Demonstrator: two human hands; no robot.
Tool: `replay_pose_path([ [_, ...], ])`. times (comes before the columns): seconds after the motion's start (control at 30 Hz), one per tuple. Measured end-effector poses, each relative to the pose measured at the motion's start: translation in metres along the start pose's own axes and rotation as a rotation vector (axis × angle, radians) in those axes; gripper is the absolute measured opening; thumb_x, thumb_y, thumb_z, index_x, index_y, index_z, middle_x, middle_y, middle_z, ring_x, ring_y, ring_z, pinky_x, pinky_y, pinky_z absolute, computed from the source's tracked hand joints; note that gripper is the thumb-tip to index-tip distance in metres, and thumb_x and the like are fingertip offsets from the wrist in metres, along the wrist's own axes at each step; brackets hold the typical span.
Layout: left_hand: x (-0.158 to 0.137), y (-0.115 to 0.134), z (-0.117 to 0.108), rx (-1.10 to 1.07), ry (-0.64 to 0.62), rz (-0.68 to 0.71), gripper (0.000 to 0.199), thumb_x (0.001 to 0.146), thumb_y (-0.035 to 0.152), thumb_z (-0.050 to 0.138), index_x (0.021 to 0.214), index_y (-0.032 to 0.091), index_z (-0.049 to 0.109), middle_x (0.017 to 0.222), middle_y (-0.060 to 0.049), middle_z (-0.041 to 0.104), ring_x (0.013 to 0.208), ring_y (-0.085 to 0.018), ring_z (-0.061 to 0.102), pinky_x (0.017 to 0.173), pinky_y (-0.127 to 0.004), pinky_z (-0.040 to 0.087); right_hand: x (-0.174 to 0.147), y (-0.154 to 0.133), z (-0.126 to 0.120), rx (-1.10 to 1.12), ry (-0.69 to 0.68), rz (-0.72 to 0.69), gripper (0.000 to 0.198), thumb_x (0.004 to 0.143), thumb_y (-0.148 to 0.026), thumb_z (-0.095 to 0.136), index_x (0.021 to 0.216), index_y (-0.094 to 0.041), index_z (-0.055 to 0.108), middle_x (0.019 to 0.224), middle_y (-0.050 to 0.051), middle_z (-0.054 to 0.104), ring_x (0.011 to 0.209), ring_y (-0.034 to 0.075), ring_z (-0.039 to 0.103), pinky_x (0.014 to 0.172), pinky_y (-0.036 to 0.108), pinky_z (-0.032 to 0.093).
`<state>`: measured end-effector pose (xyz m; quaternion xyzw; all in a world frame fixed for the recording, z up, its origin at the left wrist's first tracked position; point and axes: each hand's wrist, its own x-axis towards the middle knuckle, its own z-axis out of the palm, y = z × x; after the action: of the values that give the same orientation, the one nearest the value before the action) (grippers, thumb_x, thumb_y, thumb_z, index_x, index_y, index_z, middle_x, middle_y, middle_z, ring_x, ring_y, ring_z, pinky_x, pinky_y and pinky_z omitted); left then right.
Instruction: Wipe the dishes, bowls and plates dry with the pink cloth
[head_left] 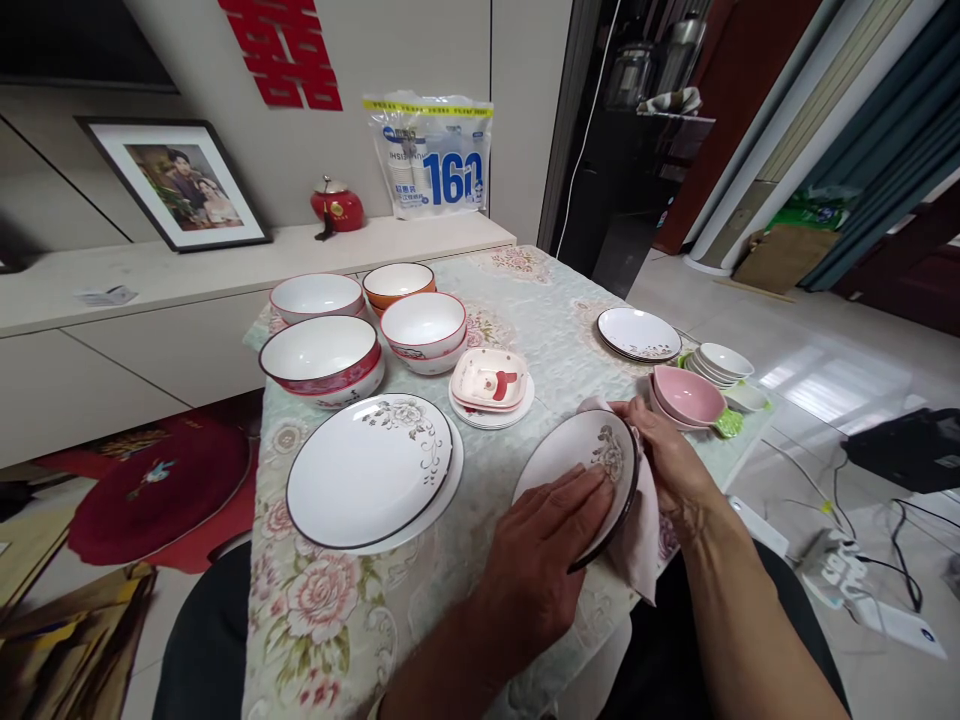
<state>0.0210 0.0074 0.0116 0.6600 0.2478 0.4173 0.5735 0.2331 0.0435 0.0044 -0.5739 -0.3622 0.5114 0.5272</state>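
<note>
A white plate with a dark rim and a grey-brown flower print (pixel 566 450) is held tilted above the near side of the table. My left hand (pixel 551 550) grips it, fingers laid across its face, the thumb hidden. At the plate's right edge, my right hand (pixel 667 455) is closed on a pale pink cloth (pixel 637 540), pressed to the rim and hanging below it. Left of my hands lies a larger flowered plate (pixel 360 475) on top of another white plate. Small square dishes with a bear print (pixel 487 380) rest on white saucers beyond.
Several stacked bowls (pixel 322 350) occupy the far left of the floral-covered table (pixel 322 600). On the right are dark-rimmed plates (pixel 637 332), pink bowls (pixel 686 395) and small white bowls (pixel 724 360) near the edge. Behind, a cabinet (pixel 300 250) holds a framed photo and red jar.
</note>
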Motion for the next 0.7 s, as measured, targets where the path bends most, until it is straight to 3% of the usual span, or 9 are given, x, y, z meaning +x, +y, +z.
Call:
replay_pose_path([
  [0.1,-0.002,-0.013,0.0,0.178,-0.081,0.086,0.055,0.09,0.006,0.051,0.137,0.03,0.064,0.146,-0.011,0.061,0.143,-0.034,0.048,0.119,-0.049,0.029,-0.003,-0.002,-0.005,0.063,-0.027,0.041,0.06,0.072,-0.077,0.068,0.097,-0.023,0.071,0.086,0.009,0.076,0.076,0.027,0.071,0.067,0.039,0.058],
  [0.2,-0.004,-0.025,0.001,0.275,-0.109,0.136,0.058,0.091,0.007,0.051,0.142,0.033,0.06,0.147,-0.011,0.059,0.142,-0.036,0.048,0.117,-0.051,0.031,-0.006,-0.004,-0.01,0.084,-0.07,0.102,0.056,0.067,-0.06,0.083,0.108,-0.022,0.073,0.09,0.007,0.077,0.079,0.025,0.072,0.071,0.036,0.057],
  [0.3,-0.004,-0.033,0.003,0.369,-0.122,0.163,0.058,0.09,0.008,0.053,0.141,0.034,0.06,0.144,-0.012,0.062,0.138,-0.037,0.053,0.115,-0.053,0.033,-0.007,-0.003,-0.013,-0.023,-0.065,0.157,0.056,0.065,-0.038,0.088,0.116,-0.022,0.072,0.091,0.003,0.078,0.077,0.022,0.071,0.07,0.031,0.055],
  [0.47,-0.006,-0.045,0.005,0.7,-0.113,0.278,0.051,0.091,0.01,0.051,0.137,0.029,0.063,0.136,-0.009,0.07,0.133,-0.035,0.058,0.119,-0.06,0.025,-0.001,0.003,-0.012,-0.209,-0.03,0.091,0.051,0.066,-0.031,0.082,0.115,-0.02,0.073,0.099,0.002,0.078,0.082,0.02,0.069,0.073,0.03,0.053],
  [0.57,-0.008,-0.05,0.004,0.947,-0.053,0.369,0.047,0.089,0.012,0.052,0.134,0.021,0.063,0.138,-0.012,0.068,0.14,-0.039,0.048,0.12,-0.067,0.014,0.003,0.007,-0.011,-0.292,-0.008,0.022,0.05,0.066,-0.03,0.078,0.115,-0.019,0.073,0.104,0.004,0.077,0.086,0.022,0.069,0.075,0.031,0.053],
  [0.7,-0.009,-0.053,0.004,1.066,0.18,0.249,0.071,0.081,0.017,0.063,0.149,0.016,0.046,0.16,-0.023,0.041,0.151,-0.05,0.021,0.116,-0.073,0.016,0.006,0.009,-0.01,-0.28,0.056,0.005,0.053,0.063,-0.028,0.077,0.115,-0.02,0.073,0.102,0.004,0.077,0.083,0.022,0.069,0.071,0.031,0.053],
])
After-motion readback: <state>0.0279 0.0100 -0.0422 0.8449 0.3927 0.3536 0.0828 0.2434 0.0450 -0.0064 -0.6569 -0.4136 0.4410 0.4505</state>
